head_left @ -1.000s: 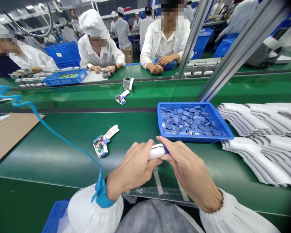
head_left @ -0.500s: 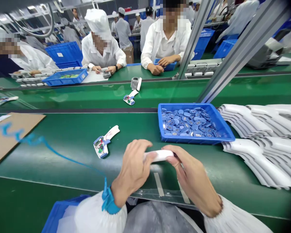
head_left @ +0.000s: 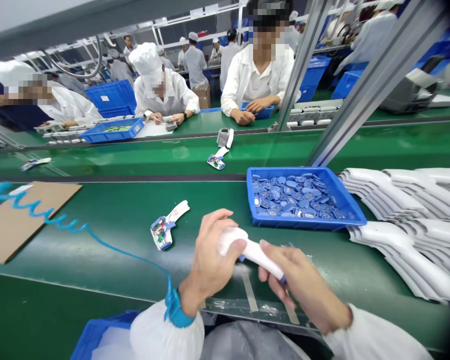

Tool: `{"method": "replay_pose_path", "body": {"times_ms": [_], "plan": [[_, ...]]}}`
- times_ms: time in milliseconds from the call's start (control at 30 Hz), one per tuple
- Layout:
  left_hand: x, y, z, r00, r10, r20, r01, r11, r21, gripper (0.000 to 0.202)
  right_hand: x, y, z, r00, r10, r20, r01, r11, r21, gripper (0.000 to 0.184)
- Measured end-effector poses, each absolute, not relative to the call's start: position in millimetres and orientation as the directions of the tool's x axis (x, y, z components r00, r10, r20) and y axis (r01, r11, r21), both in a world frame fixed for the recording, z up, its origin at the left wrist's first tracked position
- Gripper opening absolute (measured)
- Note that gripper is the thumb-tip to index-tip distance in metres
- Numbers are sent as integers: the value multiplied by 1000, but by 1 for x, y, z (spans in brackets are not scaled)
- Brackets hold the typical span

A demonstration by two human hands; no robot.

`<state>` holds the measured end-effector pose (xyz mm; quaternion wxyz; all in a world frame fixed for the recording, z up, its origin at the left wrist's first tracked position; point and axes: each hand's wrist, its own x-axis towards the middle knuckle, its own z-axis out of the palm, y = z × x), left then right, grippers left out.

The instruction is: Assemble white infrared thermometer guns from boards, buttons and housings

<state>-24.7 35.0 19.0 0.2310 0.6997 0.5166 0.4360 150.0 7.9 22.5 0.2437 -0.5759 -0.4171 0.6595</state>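
Observation:
My left hand grips the wide end of a white plastic pistol-shaped housing, and my right hand holds its narrow end. A blue part shows at the housing's seam, and my fingers hide much of it. To the left of my hands, an opened housing with a circuit board and wires lies on the green conveyor belt, not touching either hand. A blue coiled cord runs to a blue strap on my left wrist.
A blue tray of small blue parts sits just beyond my right hand. Stacked white housings lie to its right, and a cardboard sheet lies at left. Co-workers work at a facing belt behind upright metal rails.
The white housing has turned from nearly level to slanting down toward my right hand. Both hands have shifted their hold, and the whole view has tilted slightly upward.

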Motion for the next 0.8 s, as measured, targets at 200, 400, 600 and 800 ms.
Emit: {"method": "replay_pose_path", "body": {"times_ms": [200,400,600,800], "plan": [[-15,61,-11,-332,926,178,541,32,841,56,132,13,7,-295,803,-518,333,-422,-843,43],[-8,85,-16,-205,961,186,687,6,726,52,114,1,-12,-270,953,-135,767,128,-628,33],[-42,81,0,92,994,63,671,-109,734,37,144,29,16,-304,946,-110,704,146,-695,31],[-111,156,28,-190,980,-61,593,164,788,48,178,155,75,-226,973,43,785,208,-584,29]]}}
